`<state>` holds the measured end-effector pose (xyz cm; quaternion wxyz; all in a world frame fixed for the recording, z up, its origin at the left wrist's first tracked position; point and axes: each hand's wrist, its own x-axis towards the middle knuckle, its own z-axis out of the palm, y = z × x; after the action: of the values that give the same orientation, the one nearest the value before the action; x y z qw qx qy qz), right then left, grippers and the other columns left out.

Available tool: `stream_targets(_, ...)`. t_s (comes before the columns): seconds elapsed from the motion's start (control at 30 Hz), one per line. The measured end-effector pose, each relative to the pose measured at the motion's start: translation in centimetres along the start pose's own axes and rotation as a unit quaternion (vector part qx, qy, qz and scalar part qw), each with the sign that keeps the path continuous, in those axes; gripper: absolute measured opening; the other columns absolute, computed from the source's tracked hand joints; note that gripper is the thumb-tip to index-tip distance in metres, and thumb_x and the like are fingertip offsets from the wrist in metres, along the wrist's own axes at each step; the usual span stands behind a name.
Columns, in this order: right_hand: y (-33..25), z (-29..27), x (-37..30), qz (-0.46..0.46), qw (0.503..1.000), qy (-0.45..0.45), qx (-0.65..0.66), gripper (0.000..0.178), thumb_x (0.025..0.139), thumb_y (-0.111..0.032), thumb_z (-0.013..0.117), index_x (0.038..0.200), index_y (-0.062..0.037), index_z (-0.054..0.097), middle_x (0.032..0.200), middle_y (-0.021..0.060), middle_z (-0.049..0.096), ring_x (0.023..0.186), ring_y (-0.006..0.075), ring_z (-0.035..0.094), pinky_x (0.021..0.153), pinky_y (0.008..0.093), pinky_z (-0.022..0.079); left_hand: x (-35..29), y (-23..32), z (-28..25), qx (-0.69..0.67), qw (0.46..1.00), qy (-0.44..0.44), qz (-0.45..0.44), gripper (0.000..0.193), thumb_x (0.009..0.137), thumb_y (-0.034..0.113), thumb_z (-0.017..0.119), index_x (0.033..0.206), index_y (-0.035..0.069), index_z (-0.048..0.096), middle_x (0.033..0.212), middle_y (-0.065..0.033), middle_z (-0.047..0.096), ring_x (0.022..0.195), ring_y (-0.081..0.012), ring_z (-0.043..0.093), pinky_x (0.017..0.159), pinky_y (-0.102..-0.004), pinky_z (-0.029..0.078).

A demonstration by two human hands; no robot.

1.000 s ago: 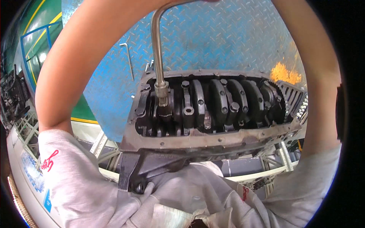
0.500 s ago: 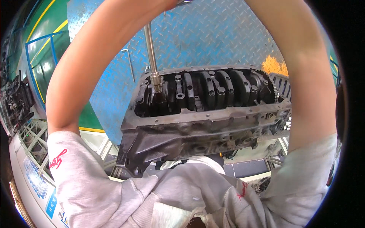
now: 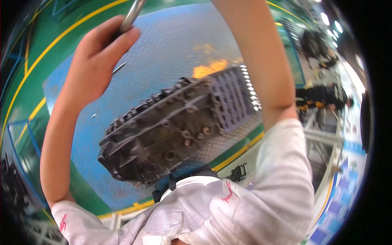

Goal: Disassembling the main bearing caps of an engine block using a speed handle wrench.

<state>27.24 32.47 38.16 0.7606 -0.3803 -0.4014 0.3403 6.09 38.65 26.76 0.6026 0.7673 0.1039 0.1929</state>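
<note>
My left hand (image 3: 96,61) is raised at the upper left, thumb and fingers closed around a shiny metal bar (image 3: 132,15), which looks like part of the socket wrench seen earlier. The bar runs out of the top of the picture, so its far end is hidden. Of my right arm (image 3: 261,57) only the forearm shows; the hand is beyond the upper edge. Below both arms, a dark engine block (image 3: 163,139) lies slantwise, its side wall toward me and the bearing caps along its far top edge.
A blue tread-plate table (image 3: 171,45) bears the block, with a thin metal rod (image 3: 119,68) behind it. To the block's right is a ribbed grey rack (image 3: 232,98), near a yellow patch (image 3: 210,68). A person in dark clothing (image 3: 326,97) is at the far right.
The socket wrench has come off the bearing caps, and my left hand has come into view holding the bar. My view has turned, so the block appears tilted and lower left.
</note>
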Motion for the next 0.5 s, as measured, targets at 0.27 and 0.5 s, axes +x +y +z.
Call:
stream_targets(0.27,-20.8,-5.1,-43.5,-0.211,0.95,0.201,0.113,0.05,0.101,-0.03,0.048,0.057,-0.0205,0.029,0.052,-0.0034,0.024,0.047,0.0109,0.021,0.051,0.0326,0.018,-9.3,14.5,22.5,0.14,0.918,-0.254,0.27,0.024,0.089,0.025,0.072,0.094,0.004,0.061,0.089,-0.0102,0.066,0.09,-0.0316,0.068,0.075,-0.0425,0.054)
stream_targets(0.5,-34.0,2.5,-68.2,-0.296,0.888,0.346,-0.071,0.05,0.107,-0.019,0.041,0.059,-0.0167,0.027,0.053,-0.0023,0.024,0.045,0.0103,0.017,0.045,0.0289,0.017,-21.8,7.9,41.7,0.118,0.902,-0.229,0.347,0.022,0.084,0.02,0.074,0.096,0.008,0.06,0.105,-0.0101,0.062,0.106,-0.031,0.061,0.085,-0.0439,0.05)
